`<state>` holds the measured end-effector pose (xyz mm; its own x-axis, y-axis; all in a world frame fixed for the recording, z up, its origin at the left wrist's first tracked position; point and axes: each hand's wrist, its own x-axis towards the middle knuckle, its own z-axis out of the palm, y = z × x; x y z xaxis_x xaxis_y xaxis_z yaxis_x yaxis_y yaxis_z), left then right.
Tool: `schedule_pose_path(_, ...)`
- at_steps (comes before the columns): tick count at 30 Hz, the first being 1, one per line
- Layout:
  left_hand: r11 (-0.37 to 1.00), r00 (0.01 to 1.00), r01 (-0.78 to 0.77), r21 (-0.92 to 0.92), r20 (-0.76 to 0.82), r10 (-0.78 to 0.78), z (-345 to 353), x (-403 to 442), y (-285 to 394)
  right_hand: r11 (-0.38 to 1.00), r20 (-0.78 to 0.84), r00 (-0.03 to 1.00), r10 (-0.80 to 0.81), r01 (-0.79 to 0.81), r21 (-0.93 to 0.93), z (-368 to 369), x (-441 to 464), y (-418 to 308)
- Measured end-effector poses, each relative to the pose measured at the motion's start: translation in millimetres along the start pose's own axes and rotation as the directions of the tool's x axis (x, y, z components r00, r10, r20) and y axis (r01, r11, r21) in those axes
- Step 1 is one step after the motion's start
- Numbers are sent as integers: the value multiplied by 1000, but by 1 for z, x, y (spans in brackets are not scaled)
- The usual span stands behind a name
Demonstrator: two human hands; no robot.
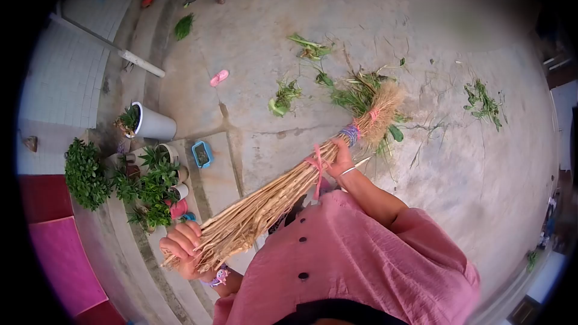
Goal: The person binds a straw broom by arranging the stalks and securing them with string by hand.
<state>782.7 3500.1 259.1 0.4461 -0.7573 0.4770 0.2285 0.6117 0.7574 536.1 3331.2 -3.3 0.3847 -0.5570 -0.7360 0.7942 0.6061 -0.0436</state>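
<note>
A broom made of dry stalks point(262, 204) lies slantwise in front of my pink shirt, its fluffy bristle end toward the upper right. Pink ties and a purple binding point(350, 134) wrap it near that end. My left hand point(182, 247), with a beaded bracelet at the wrist, is closed around the lower-left stalk ends. Close to the binding, my right hand point(342, 157) grips the stalks; a pale bangle circles that wrist. Beyond the bristles is a heap of green plant scraps point(355, 97), partly hidden by the broom.
More green scraps point(483, 103) lie scattered on the concrete floor point(277, 24). A pink slipper point(219, 77) lies ahead. To the left are steps point(218, 180), several potted plants point(155, 183), a tipped white pot point(155, 123) and a blue basin point(202, 154).
</note>
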Motion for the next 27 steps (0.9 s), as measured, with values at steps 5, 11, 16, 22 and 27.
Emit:
schedule_pose_path(5, 913, 966, -236, 334, 186, 182, -19, -1, 82, 930, 118, 923, 366, -360, -66, 93, 35, 92)
schedule_pose_path(11, 746, 902, -382, 545, 397, 172, -28, 44, 72, 852, 137, 844, 518, -494, -177, 141, 121, 163)
schedule_pose_path(16, 941, 990, -135, 310, 15, 137, -70, 126, -24, 912, 0, 919, 395, -392, -121, 125, 193, 116)
schedule_pose_path(22, 996, 996, 76, -48, -37, -78, -116, 211, -131, 995, -108, 992, -71, 63, -77, 137, 202, -10)
schedule_pose_path(27, 969, 971, 150, -195, -157, -182, -133, 254, -182, 948, -190, 930, -314, 297, -111, 196, 199, -62)
